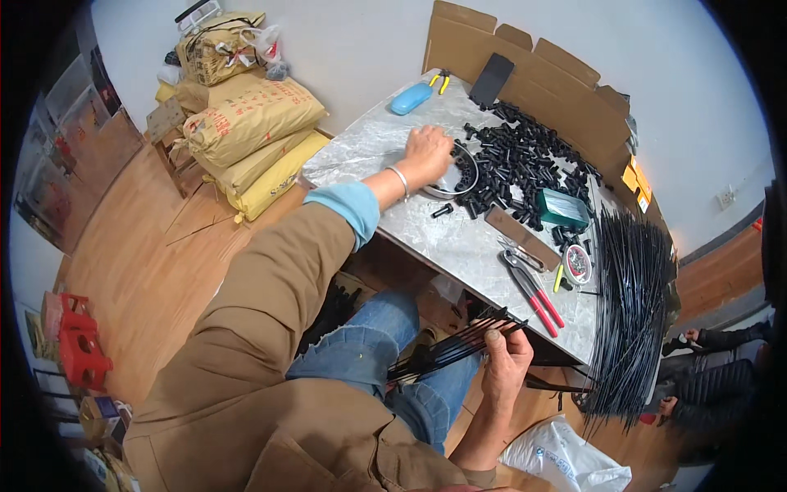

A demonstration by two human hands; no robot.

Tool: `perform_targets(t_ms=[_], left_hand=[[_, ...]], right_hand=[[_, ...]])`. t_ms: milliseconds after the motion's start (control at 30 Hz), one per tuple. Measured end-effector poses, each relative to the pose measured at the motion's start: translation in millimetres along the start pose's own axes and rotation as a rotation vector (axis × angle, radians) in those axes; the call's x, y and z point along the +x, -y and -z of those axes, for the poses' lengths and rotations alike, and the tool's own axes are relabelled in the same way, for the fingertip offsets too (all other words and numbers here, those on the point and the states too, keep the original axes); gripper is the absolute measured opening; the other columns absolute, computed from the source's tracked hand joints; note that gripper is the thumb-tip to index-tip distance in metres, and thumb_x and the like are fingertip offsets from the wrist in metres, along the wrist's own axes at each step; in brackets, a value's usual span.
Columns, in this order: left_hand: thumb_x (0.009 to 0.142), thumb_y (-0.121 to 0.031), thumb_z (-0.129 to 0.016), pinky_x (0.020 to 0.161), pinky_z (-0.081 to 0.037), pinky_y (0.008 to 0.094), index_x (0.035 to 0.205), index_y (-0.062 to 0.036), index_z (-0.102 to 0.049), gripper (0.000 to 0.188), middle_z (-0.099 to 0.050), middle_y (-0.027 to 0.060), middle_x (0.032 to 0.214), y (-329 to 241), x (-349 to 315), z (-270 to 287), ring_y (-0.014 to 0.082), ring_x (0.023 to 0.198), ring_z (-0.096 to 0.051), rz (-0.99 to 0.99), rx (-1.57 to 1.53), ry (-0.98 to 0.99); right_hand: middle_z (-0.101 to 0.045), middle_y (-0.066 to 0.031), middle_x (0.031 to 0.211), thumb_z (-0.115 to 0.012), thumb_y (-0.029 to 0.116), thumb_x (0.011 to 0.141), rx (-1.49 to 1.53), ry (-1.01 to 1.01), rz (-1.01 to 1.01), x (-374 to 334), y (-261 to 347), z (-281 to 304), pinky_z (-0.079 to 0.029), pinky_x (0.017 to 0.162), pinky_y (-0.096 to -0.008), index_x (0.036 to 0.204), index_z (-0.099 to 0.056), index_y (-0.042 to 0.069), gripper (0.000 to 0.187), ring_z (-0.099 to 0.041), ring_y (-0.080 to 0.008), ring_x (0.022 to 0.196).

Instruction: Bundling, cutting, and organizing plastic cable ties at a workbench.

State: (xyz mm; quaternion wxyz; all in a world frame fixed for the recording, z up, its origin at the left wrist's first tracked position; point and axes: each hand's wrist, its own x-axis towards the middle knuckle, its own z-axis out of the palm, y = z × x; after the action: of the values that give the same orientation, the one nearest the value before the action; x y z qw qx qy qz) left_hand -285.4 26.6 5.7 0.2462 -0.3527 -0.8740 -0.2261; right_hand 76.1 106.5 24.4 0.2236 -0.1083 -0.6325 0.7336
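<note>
Head view: right grip (504, 357) is closed on a bundle of thin black rods (447, 348), held low over the denim-clad legs, just off the near edge of the grey marbled surface (406, 225). Bundle runs leftward from that grip.

Left grip (428, 156) is at the left rim of a round silver metal dish (443, 195), fingers curled down; can't tell if it pinches a part.

Right of left grip, past the dish: heap of small black bolt-like parts (525, 148). One loose black part (443, 211) lies nearer the body than left grip. Beyond left grip: light-blue oblong case (411, 98), yellow-handled pliers (441, 81) beside it.

Just beyond right grip: red-handled metal cutters (534, 297). Farther out from it: small round white tub (577, 264), teal box (564, 209). Well right of right grip: big spread of long thin black rods (627, 320).
</note>
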Motion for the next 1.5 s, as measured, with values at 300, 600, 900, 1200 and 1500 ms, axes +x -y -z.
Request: perform_targets(t_ms=[300,600,900,1200,1500], left_hand=[[0.071,-0.010,-0.062,0.077,-0.042,0.0437,0.083,-0.0051,-0.064,0.014,-0.061,0.0123,0.089,5.1,12.2,-13.1,0.0289,0.091,-0.058,-0.178,0.133,0.094],[0.072,-0.006,-0.054,0.075,-0.045,0.0468,0.081,-0.0026,-0.058,0.011,-0.063,0.0150,0.084,-12.9,8.7,-8.4,0.0362,0.085,-0.059,-0.178,-0.124,0.044],[0.087,-0.016,-0.060,0.073,-0.044,0.0219,0.102,-0.0054,-0.064,0.018,-0.061,-0.0016,0.088,-142.9,-65.6,87.9,0.0065,0.079,-0.056,0.163,-1.633,0.947],[0.091,-0.013,-0.057,0.080,-0.047,0.0269,0.104,-0.0003,-0.063,0.020,-0.063,0.0044,0.096,-168.9,-104.8,103.1,0.0122,0.086,-0.059,0.575,-1.880,1.040],[0.091,-0.019,-0.060,0.079,-0.047,0.0274,0.108,-0.0027,-0.062,0.023,-0.062,0.0024,0.095,-183.0,-110.2,106.1,0.0116,0.083,-0.059,0.588,-1.816,1.050]], right_hand=[[-0.066,-0.0086,0.088,-0.066,0.023,0.088,-0.073,-0.032,-0.031,22.1,-18.0,20.2,-0.044,0.064,-0.0246,0.094,-0.063,-0.002,0.026,-0.055,-0.0114,0.069],[-0.066,-0.0138,0.088,-0.057,0.017,0.091,0.038,-0.036,-0.085,22.1,-14.8,14.6,-0.050,0.069,-0.0305,0.091,-0.060,-0.004,0.022,-0.063,-0.0198,0.075],[-0.067,-0.0101,0.085,-0.065,0.024,0.088,0.050,-0.022,-0.110,20.3,-14.6,15.8,-0.052,0.065,-0.0282,0.094,-0.061,-0.003,0.028,-0.062,-0.0152,0.069],[-0.063,-0.0032,0.082,-0.066,0.022,0.088,0.099,-0.043,-0.096,2.9,-14.9,19.3,-0.052,0.062,-0.0270,0.098,-0.062,0.001,0.023,-0.061,-0.0120,0.067],[-0.061,0.0028,0.077,-0.066,0.018,0.089,0.143,-0.061,-0.097,-9.5,-4.9,23.3,-0.045,0.062,-0.0205,0.098,-0.066,0.002,0.018,-0.054,-0.0046,0.068]])
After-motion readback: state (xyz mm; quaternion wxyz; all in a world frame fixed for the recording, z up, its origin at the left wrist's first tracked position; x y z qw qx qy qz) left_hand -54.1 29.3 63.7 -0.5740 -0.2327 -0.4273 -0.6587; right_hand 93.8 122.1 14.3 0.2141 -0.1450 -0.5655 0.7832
